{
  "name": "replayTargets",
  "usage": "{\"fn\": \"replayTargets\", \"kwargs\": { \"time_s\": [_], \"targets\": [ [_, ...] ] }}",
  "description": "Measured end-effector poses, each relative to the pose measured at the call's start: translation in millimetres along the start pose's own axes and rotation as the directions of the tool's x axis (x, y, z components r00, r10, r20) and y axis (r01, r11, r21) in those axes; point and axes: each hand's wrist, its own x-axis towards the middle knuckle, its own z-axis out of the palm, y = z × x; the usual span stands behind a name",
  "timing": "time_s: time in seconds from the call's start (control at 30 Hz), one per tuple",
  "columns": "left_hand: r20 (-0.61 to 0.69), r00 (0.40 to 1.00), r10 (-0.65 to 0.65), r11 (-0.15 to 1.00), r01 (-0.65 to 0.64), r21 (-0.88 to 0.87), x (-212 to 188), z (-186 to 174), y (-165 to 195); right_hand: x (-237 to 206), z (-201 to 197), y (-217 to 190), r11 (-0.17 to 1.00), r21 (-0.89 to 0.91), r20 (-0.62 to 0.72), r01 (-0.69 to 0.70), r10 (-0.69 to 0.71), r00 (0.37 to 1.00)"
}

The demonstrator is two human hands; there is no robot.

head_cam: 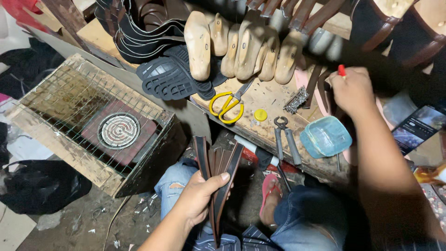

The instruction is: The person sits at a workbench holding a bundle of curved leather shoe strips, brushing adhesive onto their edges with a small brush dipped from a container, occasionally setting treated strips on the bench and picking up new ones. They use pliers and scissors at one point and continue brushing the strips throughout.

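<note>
My left hand (197, 197) grips a bundle of dark brown leather straps (218, 162) above my lap, thumb pressed across them. My right hand (353, 90) reaches to the far right of the wooden bench (265, 100) and pinches a small red-tipped tool (342, 70) over brown straps lying there. A row of pale wooden shoe lasts (241, 46) leans along the back of the bench. Yellow-handled scissors (227, 106), a yellow cap (260, 115), pincers (284, 139) and a light blue plastic dish (325, 137) sit on the bench between my hands.
A wooden box with a wire grid over a round electric heater coil (119, 131) stands at left. Black rubber soles (172, 76) are stacked at the bench's back left. A phone (418, 128) lies at right. A black bag (39, 183) sits on the floor.
</note>
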Motion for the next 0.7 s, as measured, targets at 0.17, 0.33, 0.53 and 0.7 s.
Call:
{"fn": "replayTargets", "kwargs": {
  "time_s": [0.17, 0.33, 0.53, 0.7],
  "targets": [
    [0.045, 0.999, 0.014, 0.999, -0.012, -0.044, -4.1, 8.3, 6.5, -95.3, -64.4, -27.0, 0.922, 0.376, -0.056, -0.094, 0.124, 0.991],
    [0.21, 0.976, 0.049, 0.996, -0.031, -0.087, -11.6, 19.0, 11.3, -148.1, -65.2, -32.1, 0.908, 0.367, 0.107, -0.201, 0.173, 0.979],
    [0.322, 0.947, 0.011, 0.967, 0.072, -0.244, -22.6, 34.9, 1.2, -160.0, -30.9, -14.7, 0.959, 0.166, 0.117, -0.231, 0.214, 0.97],
    [0.341, 0.939, 0.032, 0.954, 0.073, -0.292, -22.9, 40.8, -4.5, -158.6, -28.9, -23.6, 0.949, 0.204, 0.089, -0.239, 0.225, 0.97]
  ]
}}
